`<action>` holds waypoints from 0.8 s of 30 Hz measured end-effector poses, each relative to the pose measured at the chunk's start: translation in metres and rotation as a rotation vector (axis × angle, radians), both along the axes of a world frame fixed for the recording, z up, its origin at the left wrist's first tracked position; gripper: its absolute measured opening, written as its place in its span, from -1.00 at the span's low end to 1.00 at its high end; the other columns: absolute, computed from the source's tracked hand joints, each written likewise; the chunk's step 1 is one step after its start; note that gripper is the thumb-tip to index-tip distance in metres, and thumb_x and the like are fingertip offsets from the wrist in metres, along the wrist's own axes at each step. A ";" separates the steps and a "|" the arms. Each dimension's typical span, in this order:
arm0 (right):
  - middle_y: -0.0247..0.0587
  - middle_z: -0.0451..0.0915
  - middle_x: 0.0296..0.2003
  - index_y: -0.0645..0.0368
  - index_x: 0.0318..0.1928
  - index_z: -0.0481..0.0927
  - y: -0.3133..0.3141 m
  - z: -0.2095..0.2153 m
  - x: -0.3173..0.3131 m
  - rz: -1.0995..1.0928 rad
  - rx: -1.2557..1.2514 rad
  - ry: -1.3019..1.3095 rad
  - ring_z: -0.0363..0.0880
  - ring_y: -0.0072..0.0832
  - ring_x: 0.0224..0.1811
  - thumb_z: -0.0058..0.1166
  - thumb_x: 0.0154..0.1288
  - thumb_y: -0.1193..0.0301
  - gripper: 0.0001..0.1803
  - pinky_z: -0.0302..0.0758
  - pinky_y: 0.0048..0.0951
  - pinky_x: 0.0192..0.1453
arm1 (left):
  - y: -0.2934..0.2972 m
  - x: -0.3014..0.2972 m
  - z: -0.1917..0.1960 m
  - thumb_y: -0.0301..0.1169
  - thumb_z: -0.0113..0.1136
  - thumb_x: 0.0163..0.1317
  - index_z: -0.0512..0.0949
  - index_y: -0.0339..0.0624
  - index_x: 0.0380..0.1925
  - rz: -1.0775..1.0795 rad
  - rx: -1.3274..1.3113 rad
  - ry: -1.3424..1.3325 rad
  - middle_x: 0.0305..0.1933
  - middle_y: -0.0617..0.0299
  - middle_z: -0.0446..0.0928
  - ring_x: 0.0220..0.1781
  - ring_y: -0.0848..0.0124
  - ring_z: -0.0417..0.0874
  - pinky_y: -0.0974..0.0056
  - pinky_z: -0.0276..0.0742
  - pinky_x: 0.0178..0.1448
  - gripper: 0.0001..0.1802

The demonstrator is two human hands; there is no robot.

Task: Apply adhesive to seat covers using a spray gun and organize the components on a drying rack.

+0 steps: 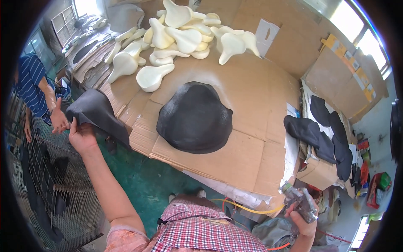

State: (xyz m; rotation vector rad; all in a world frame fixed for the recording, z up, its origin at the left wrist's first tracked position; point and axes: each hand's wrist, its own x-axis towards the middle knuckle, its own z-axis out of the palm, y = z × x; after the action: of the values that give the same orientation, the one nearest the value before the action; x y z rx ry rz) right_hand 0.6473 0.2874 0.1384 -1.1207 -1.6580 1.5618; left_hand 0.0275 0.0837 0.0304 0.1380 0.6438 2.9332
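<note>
Cardboard sheets line the back of this workroom, and bright windows sit high on the right. From where I stand, a broad table covered in flattened cardboard fills the middle, with green floor showing below its near edge. Far back on it, cream saddle-shaped foam pieces are heaped, a few lying apart from the heap.

Nearer, a dark cloth lies spread on the cardboard, roughly rounded, its upper left dusted with pale specks; a whitish haze marks the table around its far edge.

The person in the checked apron stands at the near side. Their left hand reaches out beyond the table's left edge, thumb and fingers closed on the edge of a black sheet, which hangs curved. Just beside that sheet is a co-worker's hand, fingers spread; whether it touches the sheet, I can't tell. That co-worker wears a striped shirt.

Down at the right, the person's right hand is curled around the handle of a spray gun, near the table's corner; a yellow hose runs toward it. More black pieces lie overlapping beyond the table's right side, and a wire rack stands at the lower left.
</note>
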 end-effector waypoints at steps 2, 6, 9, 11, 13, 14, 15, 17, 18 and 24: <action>-0.13 0.55 -0.42 0.39 0.13 0.32 -0.003 0.003 -0.011 0.079 -0.052 -0.025 0.55 -0.46 -0.43 0.20 -0.10 0.56 -0.32 0.51 -0.45 -0.31 | -0.006 0.005 0.001 -0.51 -0.07 0.25 0.43 -0.38 -0.06 0.053 -0.019 -0.015 0.05 -0.02 0.48 0.10 0.08 0.48 0.00 0.31 0.25 -0.72; -0.15 0.56 -0.41 0.40 0.11 0.37 -0.005 0.003 -0.049 0.181 -0.143 0.028 0.55 -0.45 -0.38 0.18 -0.12 0.63 -0.35 0.47 -0.46 -0.22 | -0.022 -0.004 -0.002 -0.51 -0.07 0.24 0.35 -0.39 0.03 0.174 -0.096 -0.053 0.09 -0.07 0.42 0.14 0.06 0.44 -0.01 0.30 0.27 -0.65; -0.15 0.56 -0.40 0.39 0.14 0.32 -0.001 -0.007 -0.065 0.150 -0.062 0.099 0.54 -0.45 -0.39 0.15 -0.06 0.62 -0.35 0.49 -0.43 -0.25 | -0.034 -0.013 -0.009 -0.50 -0.09 0.24 0.25 -0.39 0.12 0.174 -0.083 -0.065 0.16 -0.12 0.34 0.15 0.03 0.42 -0.04 0.28 0.29 -0.57; -0.17 0.54 -0.39 0.38 0.18 0.27 0.000 -0.010 -0.064 -0.041 0.039 0.104 0.53 -0.48 -0.41 0.13 0.00 0.61 -0.35 0.52 -0.45 -0.28 | -0.035 -0.012 -0.008 -0.48 -0.09 0.25 0.23 -0.40 0.14 0.121 -0.135 -0.026 0.19 -0.12 0.30 0.17 0.02 0.40 -0.05 0.26 0.30 -0.54; -0.20 0.51 -0.43 0.37 0.18 0.26 -0.002 -0.003 -0.062 -0.100 0.052 0.077 0.53 -0.51 -0.42 0.14 0.01 0.60 -0.35 0.54 -0.49 -0.30 | -0.041 -0.016 -0.006 -0.46 -0.07 0.24 0.18 -0.40 0.19 0.126 -0.132 -0.041 0.17 -0.13 0.33 0.20 0.00 0.38 -0.08 0.24 0.31 -0.49; -0.21 0.51 -0.43 0.38 0.17 0.27 -0.005 -0.001 -0.058 -0.114 0.059 0.036 0.53 -0.51 -0.42 0.15 0.01 0.60 -0.35 0.54 -0.50 -0.29 | -0.042 -0.018 -0.005 -0.43 -0.05 0.24 0.24 -0.38 0.14 0.149 -0.144 -0.061 0.12 -0.12 0.37 0.15 0.02 0.41 -0.06 0.29 0.27 -0.53; -0.21 0.51 -0.44 0.39 0.17 0.27 -0.009 0.002 -0.054 -0.127 0.067 -0.005 0.53 -0.51 -0.41 0.17 0.00 0.59 -0.35 0.53 -0.50 -0.29 | -0.043 -0.021 -0.005 -0.41 -0.03 0.24 0.29 -0.36 0.09 0.174 -0.154 -0.082 0.06 -0.11 0.41 0.11 0.03 0.44 -0.04 0.33 0.24 -0.57; -0.21 0.52 -0.43 0.39 0.16 0.28 -0.020 0.009 -0.050 -0.126 0.024 -0.042 0.54 -0.51 -0.40 0.18 -0.01 0.59 -0.34 0.53 -0.51 -0.29 | -0.045 -0.029 -0.031 -0.38 0.00 0.23 0.35 -0.31 0.00 0.133 -0.081 -0.028 -0.03 -0.06 0.46 0.02 0.08 0.49 0.03 0.41 0.14 -0.64; -0.20 0.52 -0.43 0.40 0.16 0.29 -0.025 0.011 -0.050 -0.123 -0.024 -0.071 0.54 -0.50 -0.40 0.19 -0.02 0.59 -0.34 0.53 -0.51 -0.29 | -0.044 -0.033 -0.040 -0.36 0.04 0.22 0.41 -0.27 -0.09 0.094 -0.013 0.034 -0.13 -0.02 0.50 -0.07 0.13 0.53 0.10 0.49 0.04 -0.71; -0.15 0.54 -0.40 0.41 0.13 0.32 -0.018 0.018 -0.091 0.094 -0.070 0.012 0.54 -0.48 -0.36 0.19 -0.04 0.59 -0.35 0.52 -0.46 -0.26 | 0.057 0.036 -0.086 -0.46 0.11 0.17 0.45 -0.19 -0.23 -0.066 -0.452 -0.195 -0.41 0.23 0.50 -0.43 0.42 0.54 0.36 0.52 -0.31 -0.84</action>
State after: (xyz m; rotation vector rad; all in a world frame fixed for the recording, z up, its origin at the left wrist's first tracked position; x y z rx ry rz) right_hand 0.5559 0.2696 0.1564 -1.0802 -1.6816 1.6948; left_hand 0.0638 0.1408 -0.0552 -0.1682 1.2120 2.6125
